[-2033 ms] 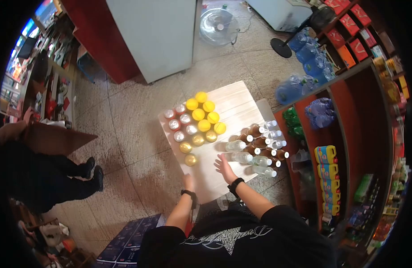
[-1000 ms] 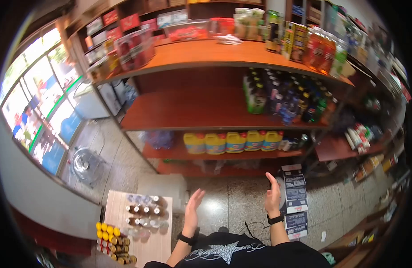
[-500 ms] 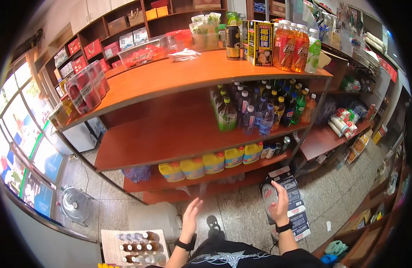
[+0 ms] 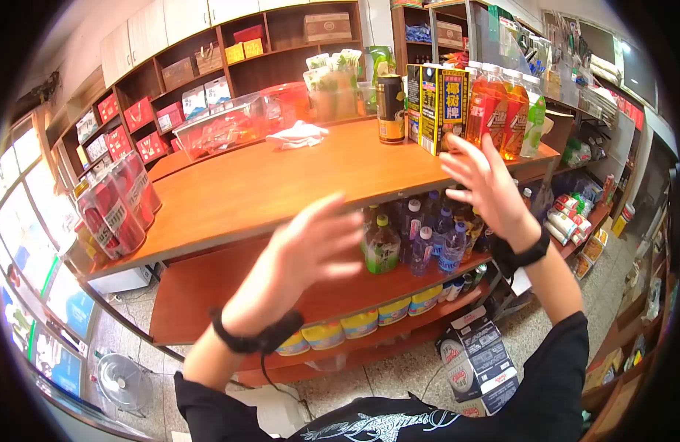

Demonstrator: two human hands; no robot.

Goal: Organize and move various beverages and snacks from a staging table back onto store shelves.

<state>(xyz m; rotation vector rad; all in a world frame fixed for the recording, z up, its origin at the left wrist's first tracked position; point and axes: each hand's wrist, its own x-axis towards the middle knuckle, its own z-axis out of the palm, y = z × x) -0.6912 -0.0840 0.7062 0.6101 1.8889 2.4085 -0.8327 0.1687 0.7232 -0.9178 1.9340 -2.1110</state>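
My left hand [image 4: 307, 247], somewhat blurred, is raised in front of the shelf unit's wooden top [image 4: 281, 177] with its fingers apart and nothing in it. My right hand [image 4: 491, 188] is lifted higher, open and empty. In this view its fingertips overlap the lower edge of the black and yellow drink cartons [image 4: 449, 110] and the orange-red drink bottles [image 4: 487, 107]. Left of the cartons stands a black and gold can [image 4: 391, 110]. Beyond the left hand lies a crumpled white cloth [image 4: 298, 135]. Each wrist wears a black band.
Shrink-wrapped red cans [image 4: 115, 210] stand at the top's left end. Bottles [image 4: 382, 247] fill part of the middle shelf, with yellow jugs [image 4: 358, 324] below. Plastic tubs [image 4: 220, 129] line the back. Printed cartons [image 4: 476, 361] and a round glass-like stool [image 4: 122, 383] are on the floor.
Both hands have risen from low over the floor to the height of the shelf top, reaching forward. The view has tilted up and come closer to the shelf. Nothing has been picked up.
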